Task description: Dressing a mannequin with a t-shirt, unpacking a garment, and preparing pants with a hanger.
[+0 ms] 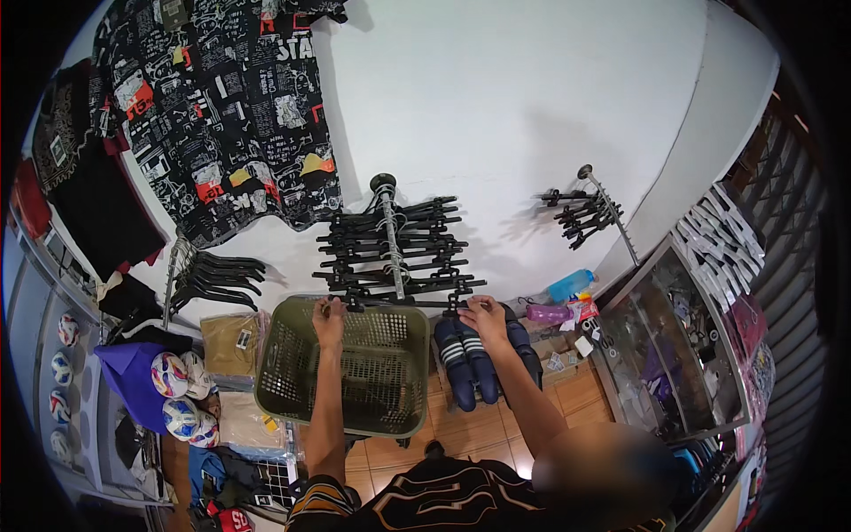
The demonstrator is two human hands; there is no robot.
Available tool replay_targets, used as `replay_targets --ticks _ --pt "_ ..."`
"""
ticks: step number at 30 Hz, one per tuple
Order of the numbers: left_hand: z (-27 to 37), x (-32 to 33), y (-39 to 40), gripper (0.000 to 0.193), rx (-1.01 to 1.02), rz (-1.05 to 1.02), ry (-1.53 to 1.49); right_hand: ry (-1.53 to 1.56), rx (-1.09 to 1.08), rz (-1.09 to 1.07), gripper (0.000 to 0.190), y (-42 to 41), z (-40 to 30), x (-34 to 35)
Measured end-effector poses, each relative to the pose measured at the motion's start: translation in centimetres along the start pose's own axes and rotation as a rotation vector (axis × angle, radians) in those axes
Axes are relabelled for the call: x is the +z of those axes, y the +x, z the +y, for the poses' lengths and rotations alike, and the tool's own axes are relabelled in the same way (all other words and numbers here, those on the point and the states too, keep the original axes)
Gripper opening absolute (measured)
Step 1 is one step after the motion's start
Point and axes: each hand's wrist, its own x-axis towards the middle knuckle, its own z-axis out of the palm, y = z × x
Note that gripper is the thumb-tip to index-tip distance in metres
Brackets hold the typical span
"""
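Observation:
My left hand (329,322) pinches near the left clip of a black clip hanger (405,304), above the rim of an olive-green plastic basket (262,392). At the hanger's other end, the fingers of my right hand (485,320) are bent around the right clip. No garment is seen on this hanger. Just behind it, several black clip hangers (399,243) hang on a metal wall rod (389,233). Perforated walls show inside the basket, which appears to hold nothing. Beneath my right hand are dark-blue padded rolls (465,366), some with white stripes.
To the left are bagged folded garments (229,346) and several footballs (179,419). A patterned black shirt (226,120) hangs on the wall. Rightward stand a glass display case (671,346), a blue bottle (572,284) and another hanger rod (615,216). A blurred patch hides the lower right.

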Motion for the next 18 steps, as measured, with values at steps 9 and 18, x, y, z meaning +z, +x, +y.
replay_targets --ticks 9,18 --pt "4.8 0.6 -2.8 0.019 -0.003 -0.024 -0.115 0.103 -0.021 -0.011 0.012 -2.3 -0.4 0.6" --pt "3.1 0.6 -10.1 0.020 0.021 -0.203 -0.080 0.075 0.010 0.015 0.013 -9.9 1.4 -6.4"
